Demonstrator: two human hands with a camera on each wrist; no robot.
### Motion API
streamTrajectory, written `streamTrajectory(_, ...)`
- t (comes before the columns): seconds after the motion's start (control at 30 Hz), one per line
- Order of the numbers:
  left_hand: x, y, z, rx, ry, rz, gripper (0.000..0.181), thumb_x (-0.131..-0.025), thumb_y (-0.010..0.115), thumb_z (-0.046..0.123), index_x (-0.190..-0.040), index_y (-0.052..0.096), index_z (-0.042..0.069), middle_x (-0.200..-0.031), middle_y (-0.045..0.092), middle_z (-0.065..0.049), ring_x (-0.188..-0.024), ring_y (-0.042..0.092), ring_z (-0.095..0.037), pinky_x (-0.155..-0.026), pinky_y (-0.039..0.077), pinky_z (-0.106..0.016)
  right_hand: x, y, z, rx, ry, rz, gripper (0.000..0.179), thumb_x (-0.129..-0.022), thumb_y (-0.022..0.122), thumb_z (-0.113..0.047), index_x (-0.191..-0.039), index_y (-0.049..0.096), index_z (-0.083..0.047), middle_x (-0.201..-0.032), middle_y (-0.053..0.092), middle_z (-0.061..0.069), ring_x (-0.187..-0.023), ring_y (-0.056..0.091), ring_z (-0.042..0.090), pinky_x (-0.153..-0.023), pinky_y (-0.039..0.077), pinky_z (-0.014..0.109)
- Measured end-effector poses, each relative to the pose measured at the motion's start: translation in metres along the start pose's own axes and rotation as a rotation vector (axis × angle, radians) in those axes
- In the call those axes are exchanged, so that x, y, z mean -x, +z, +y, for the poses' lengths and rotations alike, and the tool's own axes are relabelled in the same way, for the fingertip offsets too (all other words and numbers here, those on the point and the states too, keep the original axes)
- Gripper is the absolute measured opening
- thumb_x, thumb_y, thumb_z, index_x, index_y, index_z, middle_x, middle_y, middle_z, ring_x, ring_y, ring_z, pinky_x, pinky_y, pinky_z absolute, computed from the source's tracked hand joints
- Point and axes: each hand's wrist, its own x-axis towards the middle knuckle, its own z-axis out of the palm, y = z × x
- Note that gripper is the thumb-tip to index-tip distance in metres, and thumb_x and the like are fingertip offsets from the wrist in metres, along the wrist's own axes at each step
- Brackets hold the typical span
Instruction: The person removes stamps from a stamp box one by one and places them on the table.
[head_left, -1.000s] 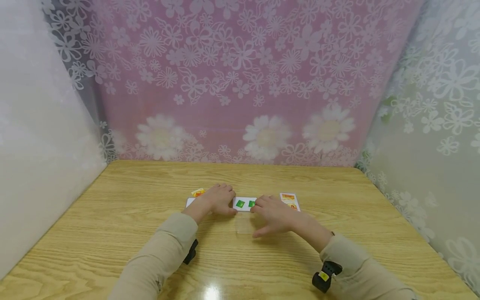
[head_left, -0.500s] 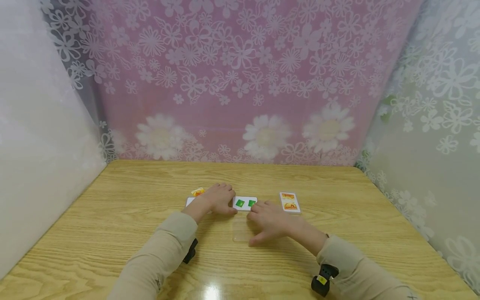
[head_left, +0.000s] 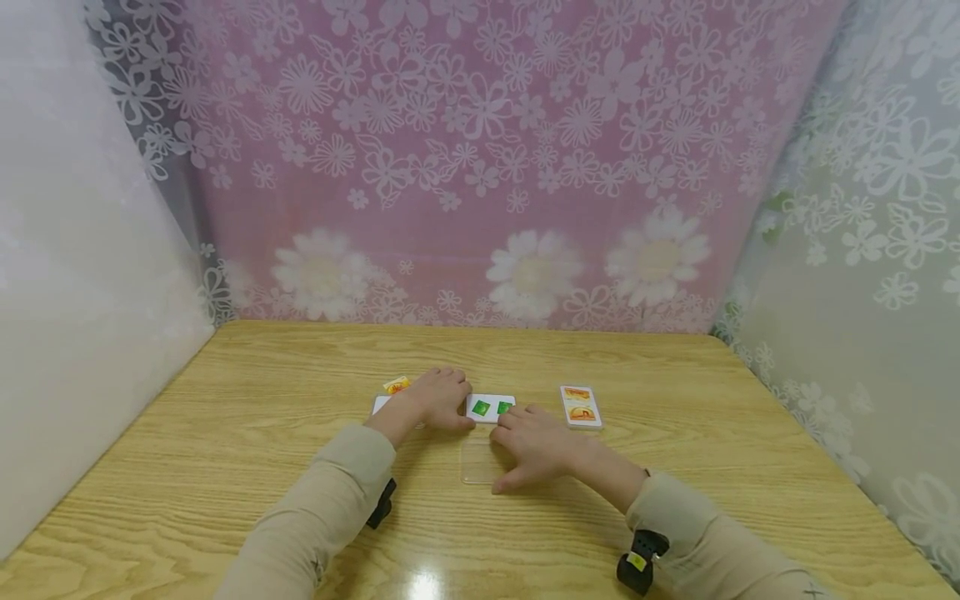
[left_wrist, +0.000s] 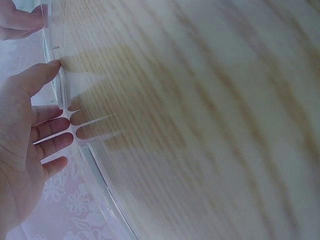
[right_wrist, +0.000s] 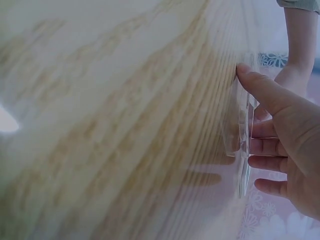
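Note:
A white card box (head_left: pixel 484 407) with green square pictures lies flat in the middle of the table in the head view. My left hand (head_left: pixel 441 398) holds its left end, thumb at the near edge and fingers toward the far side. In front of this box, close over the table, is a clear plastic lid (head_left: pixel 477 463). My right hand (head_left: pixel 538 448) grips the lid's right part, with the thumb on the near edge and the fingers at the far edge. The right wrist view shows the lid (right_wrist: pixel 242 120) edge-on between thumb and fingers.
To the right lies another white card box (head_left: pixel 581 407) with orange pictures. Partly hidden behind my left wrist are a white box corner (head_left: pixel 380 403) and a small yellow-orange picture piece (head_left: pixel 396 385). Flowered curtains (head_left: pixel 480 167) enclose the wooden table (head_left: pixel 300 358).
My right hand has drawn back toward me and a little left, bringing the clear lid along. The orange-picture box is now uncovered. My left hand has stayed in place.

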Motion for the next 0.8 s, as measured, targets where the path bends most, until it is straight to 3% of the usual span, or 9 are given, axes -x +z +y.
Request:
streamTrajectory(0.2,0.001,-0.002,0.001,-0.007,0.003,-0.001,0.052,-0.085,0.058,0.051,-0.117,0.058,0.011,-0.109,0.051,-0.001,-0.106,0.046,-0.019,-0.097,0.034,-0.038,-0.001,-0.001,-0.001,0.001,0.004,-0.006,0.065,-0.075,0.058,-0.067,-0.110,0.060,-0.012,-0.107,0.055,0.001,-0.106,0.049,0.019,-0.089,0.040,0.041)
streamTrajectory(0.43,0.000,0.001,0.000,-0.005,0.010,-0.001,0.053,-0.084,0.058,0.052,-0.118,0.058,0.011,-0.112,0.052,-0.001,-0.109,0.046,-0.020,-0.099,0.033,-0.038,0.000,0.001,0.004,-0.058,0.000,0.053,0.067,-0.076,0.058,-0.066,-0.112,0.062,-0.009,-0.105,0.055,0.001,-0.099,0.050,0.017,-0.081,0.042,0.036)
streamTrajectory(0.63,0.000,0.001,0.000,-0.008,0.007,0.004,0.054,-0.084,0.058,0.053,-0.118,0.058,0.012,-0.114,0.052,-0.001,-0.111,0.046,-0.020,-0.099,0.033,-0.038,0.001,-0.005,0.022,-0.238,0.066,0.112,0.058,-0.082,0.063,-0.051,-0.116,0.060,-0.005,-0.105,0.057,0.004,-0.087,0.053,0.015,-0.075,0.046,0.031)
streamTrajectory(0.8,-0.001,0.000,-0.001,-0.019,0.007,0.001,0.054,-0.084,0.058,0.053,-0.120,0.057,0.012,-0.116,0.052,-0.002,-0.112,0.046,-0.020,-0.100,0.033,-0.038,-0.002,-0.010,0.037,-0.333,0.156,0.164,0.052,-0.082,0.069,-0.039,-0.116,0.059,-0.001,-0.104,0.058,0.009,-0.090,0.055,0.021,-0.076,0.046,0.036)
